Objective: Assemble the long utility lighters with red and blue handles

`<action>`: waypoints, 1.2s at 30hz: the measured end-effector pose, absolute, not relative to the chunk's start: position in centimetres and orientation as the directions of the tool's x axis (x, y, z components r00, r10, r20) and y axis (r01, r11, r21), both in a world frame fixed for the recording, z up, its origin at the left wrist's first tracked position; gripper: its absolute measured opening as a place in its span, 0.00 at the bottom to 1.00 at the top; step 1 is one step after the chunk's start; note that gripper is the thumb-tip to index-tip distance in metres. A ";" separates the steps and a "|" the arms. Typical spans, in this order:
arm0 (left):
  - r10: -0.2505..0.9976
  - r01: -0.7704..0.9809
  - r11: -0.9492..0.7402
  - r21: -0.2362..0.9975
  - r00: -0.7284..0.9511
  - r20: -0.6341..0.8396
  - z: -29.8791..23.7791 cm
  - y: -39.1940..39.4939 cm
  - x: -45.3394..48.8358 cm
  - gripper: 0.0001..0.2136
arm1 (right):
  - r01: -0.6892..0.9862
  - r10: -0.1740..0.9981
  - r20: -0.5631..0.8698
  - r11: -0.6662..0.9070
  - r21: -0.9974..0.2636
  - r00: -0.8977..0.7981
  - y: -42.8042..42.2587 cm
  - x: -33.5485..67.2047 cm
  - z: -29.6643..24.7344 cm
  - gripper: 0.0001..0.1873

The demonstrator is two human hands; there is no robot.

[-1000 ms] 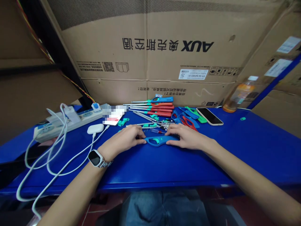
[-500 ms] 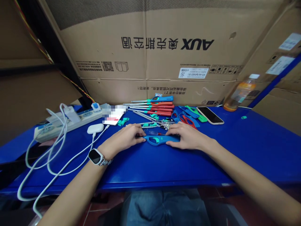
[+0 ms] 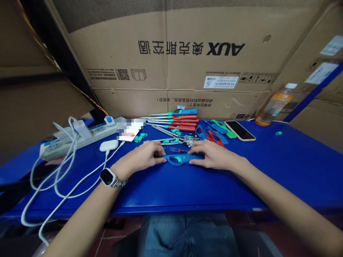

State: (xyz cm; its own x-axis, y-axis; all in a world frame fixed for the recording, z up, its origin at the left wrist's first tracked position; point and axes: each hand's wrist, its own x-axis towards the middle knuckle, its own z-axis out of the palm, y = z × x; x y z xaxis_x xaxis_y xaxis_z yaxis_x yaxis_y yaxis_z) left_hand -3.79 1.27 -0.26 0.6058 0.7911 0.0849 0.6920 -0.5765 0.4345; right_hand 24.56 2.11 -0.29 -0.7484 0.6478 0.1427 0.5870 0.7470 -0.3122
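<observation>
A blue lighter body (image 3: 182, 159) with a teal trigger lies level between my two hands, low over the table. My left hand (image 3: 150, 155) pinches its narrow left end between thumb and fingers. At the wide right end, my right hand (image 3: 210, 154) grips the handle, thumb on the near side and fingers on the far side. Just behind it rests a small screwdriver (image 3: 177, 150) with a clear handle. Beyond that are loose metal tubes, wires and small parts (image 3: 189, 141). Several assembled long-neck lighters (image 3: 184, 121), red and blue, are stacked farther back.
Blue and red shell pieces (image 3: 214, 132), a phone (image 3: 239, 130) and an orange drink bottle (image 3: 276, 105) stand or lie to the right. Leftward are a power strip (image 3: 99, 135), white cables (image 3: 73, 167), a white case (image 3: 108, 145) and teal bits (image 3: 140, 137). A cardboard box (image 3: 171, 78) backs the blue table (image 3: 193, 189).
My left fingers have curled slightly at the lighter's narrow end, and the metal tip that showed there is no longer visible. My right hand keeps almost the same grip.
</observation>
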 end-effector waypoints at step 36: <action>0.781 0.595 -0.569 0.567 0.607 0.146 0.5 1.2 -4.2 0.07 | 0.584 0.678 0.308 0.733 -0.348 -0.668 0.6 23.6 -1.4 0.15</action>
State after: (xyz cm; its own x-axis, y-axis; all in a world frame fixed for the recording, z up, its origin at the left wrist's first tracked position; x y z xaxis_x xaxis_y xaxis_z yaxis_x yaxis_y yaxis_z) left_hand -4.21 1.23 0.49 0.6070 0.7812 0.1459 0.5955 -0.5687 0.5674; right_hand 23.63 0.57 -1.42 -0.6676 0.6779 0.3079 0.5841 0.7333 -0.3481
